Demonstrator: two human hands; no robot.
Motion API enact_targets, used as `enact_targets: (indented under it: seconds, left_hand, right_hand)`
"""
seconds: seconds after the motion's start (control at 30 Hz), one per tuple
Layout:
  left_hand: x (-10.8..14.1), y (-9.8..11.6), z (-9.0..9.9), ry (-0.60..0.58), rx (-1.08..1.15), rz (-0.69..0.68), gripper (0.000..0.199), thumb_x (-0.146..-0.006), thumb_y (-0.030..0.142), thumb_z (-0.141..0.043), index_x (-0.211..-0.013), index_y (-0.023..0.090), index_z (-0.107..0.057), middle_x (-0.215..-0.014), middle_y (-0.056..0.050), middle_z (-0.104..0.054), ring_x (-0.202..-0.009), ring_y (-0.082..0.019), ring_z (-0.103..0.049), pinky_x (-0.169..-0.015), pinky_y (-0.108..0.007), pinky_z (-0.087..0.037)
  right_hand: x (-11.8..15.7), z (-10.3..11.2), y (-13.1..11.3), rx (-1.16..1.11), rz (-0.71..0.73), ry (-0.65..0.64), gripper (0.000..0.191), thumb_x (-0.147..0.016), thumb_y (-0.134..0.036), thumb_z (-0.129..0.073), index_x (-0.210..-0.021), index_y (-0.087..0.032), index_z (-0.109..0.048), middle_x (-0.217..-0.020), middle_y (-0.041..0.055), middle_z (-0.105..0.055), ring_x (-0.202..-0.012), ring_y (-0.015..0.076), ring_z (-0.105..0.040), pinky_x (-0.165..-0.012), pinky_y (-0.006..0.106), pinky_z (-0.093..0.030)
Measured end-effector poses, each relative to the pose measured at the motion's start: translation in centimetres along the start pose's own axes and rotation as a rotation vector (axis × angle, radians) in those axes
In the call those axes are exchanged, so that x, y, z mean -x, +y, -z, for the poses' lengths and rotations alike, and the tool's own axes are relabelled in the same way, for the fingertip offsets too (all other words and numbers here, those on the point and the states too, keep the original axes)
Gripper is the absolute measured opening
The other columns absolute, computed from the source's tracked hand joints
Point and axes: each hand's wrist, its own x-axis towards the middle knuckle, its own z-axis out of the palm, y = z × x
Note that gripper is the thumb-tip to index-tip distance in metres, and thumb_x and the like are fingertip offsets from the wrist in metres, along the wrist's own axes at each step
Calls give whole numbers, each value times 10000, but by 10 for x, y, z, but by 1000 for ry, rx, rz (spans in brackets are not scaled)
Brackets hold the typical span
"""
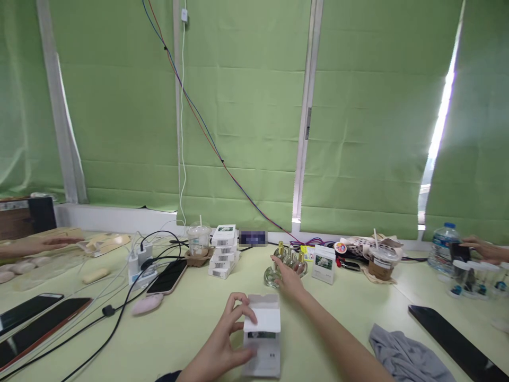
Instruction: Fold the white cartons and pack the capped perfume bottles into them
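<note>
My left hand [228, 334] grips a small white carton [262, 358] near the table's front, fingers on its raised top flap and thumb on the front. A dark green picture strip shows on that carton. My right hand [289, 281] stretches forward, its fingers closed at the top of a round clear glass perfume bottle [272, 277]. Those fingers hide the bottle's neck. Several similar bottles with gold-coloured caps [291, 258] stand just behind it. Right of them, a white box with a flower picture [323, 265] stands upright.
A stack of white boxes [223, 257] stands beside a plastic cup [198, 241]. Phones [167, 276] and cables [131, 294] lie left. At right are another cup [380, 262], a grey cloth [405, 353] and a dark phone [457, 339]. Other people's hands [43, 244] reach in from both sides.
</note>
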Motion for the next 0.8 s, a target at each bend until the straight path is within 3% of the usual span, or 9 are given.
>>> enact_targets:
  seconds: [0.07, 0.17, 0.23, 0.3, 0.37, 0.47, 0.63, 0.8]
  left_hand:
    - [0, -2, 1, -2, 24, -11, 303, -690, 257, -790, -891, 279, -564, -1120, -11, -310, -1063, -219, -440, -894, -310, -450]
    - [0, -4, 0, 22, 36, -7, 185, -871, 426, -593, -834, 245, -586, -1057, -10, -333, -909, -169, -484, -796, -269, -445]
    - [0, -2, -1, 35, 13, 6, 235, -929, 410, -503, -798, 231, -583, -1028, -9, -346, -861, -152, -484, -768, -254, -438]
    - [-1, 1, -2, 35, -3, 1, 181, -920, 390, -531, -825, 244, -580, -1025, -11, -357, -914, -170, -483, -787, -259, -445]
    - [-1, 3, -3, 30, 3, -9, 101, -910, 377, -556, -929, 281, -578, -1048, -16, -368, -1008, -199, -476, -833, -284, -457]
    - [0, 4, -3, 30, 13, -8, 227, -889, 365, -595, -1106, 344, -534, -1103, -23, -379, -1112, -234, -453, -878, -325, -470]
    - [0, -4, -2, 63, 26, 5, 397, -840, 320, -668, -1202, 373, -512, -1123, -25, -377, -1097, -240, -470, -876, -341, -494]
    - [-2, -9, -1, 83, 72, 3, 495, -778, 268, -735, -1219, 381, -541, -1109, -22, -396, -1106, -254, -481, -876, -349, -501]
  right_hand:
    - [5, 1, 1, -32, 16, 18, 760, -756, -76, -602, -1426, -302, -324, -1194, 69, -647, -1143, 251, -585, -905, 331, -418]
    - [12, 2, 3, -75, 20, 46, 720, -757, -88, -595, -1404, -284, -348, -1129, 62, -663, -1102, 251, -598, -893, 337, -426]
    - [16, 2, 5, -100, 12, 63, 694, -744, -89, -594, -1375, -286, -380, -1041, 40, -675, -1025, 248, -623, -859, 335, -437]
    - [19, 3, 7, -125, 0, 80, 680, -726, -88, -596, -1344, -303, -411, -959, 11, -670, -931, 238, -639, -815, 325, -445]
    - [23, 4, 7, -149, -21, 100, 678, -712, -93, -599, -1329, -315, -424, -885, -9, -651, -839, 228, -638, -770, 317, -446]
    - [28, 8, 6, -189, -63, 135, 677, -692, -103, -603, -1317, -302, -440, -801, -23, -606, -723, 213, -618, -708, 310, -446]
    - [40, 25, -5, -269, -105, 201, 673, -701, -150, -600, -1322, -297, -386, -825, -30, -557, -595, 167, -576, -641, 297, -453]
    - [61, 52, -38, -480, -64, 342, 683, -761, -278, -617, -1362, -288, -294, -869, -7, -617, -631, 178, -571, -693, 335, -478]
